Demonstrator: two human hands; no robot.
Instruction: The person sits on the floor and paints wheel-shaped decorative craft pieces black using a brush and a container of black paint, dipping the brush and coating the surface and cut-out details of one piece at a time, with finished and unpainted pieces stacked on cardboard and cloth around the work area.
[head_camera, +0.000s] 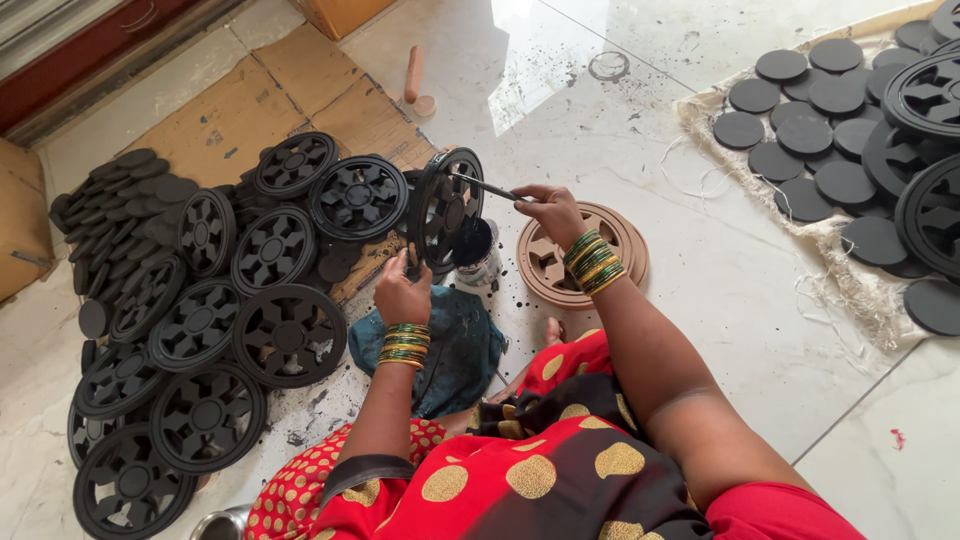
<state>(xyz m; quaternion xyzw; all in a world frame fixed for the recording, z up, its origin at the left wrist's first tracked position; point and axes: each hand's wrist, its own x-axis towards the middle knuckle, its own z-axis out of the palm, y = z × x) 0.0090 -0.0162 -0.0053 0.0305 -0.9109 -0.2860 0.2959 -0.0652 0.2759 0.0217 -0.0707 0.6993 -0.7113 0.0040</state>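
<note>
Two hands are at work, and I log them in turn. The left hand (402, 292) grips the lower rim of a black spoked wheel (446, 208), holding it upright on edge above a small paint pot (478, 252). The right hand (548, 208) pinches a thin brush (482, 186) whose tip rests against the wheel's face. An unpainted brown wheel (582, 256) lies flat just beneath the right wrist. Painted wheels (240, 330) lie overlapped to the left; I note black discs (810, 130) on sacking, well apart, to the right.
</note>
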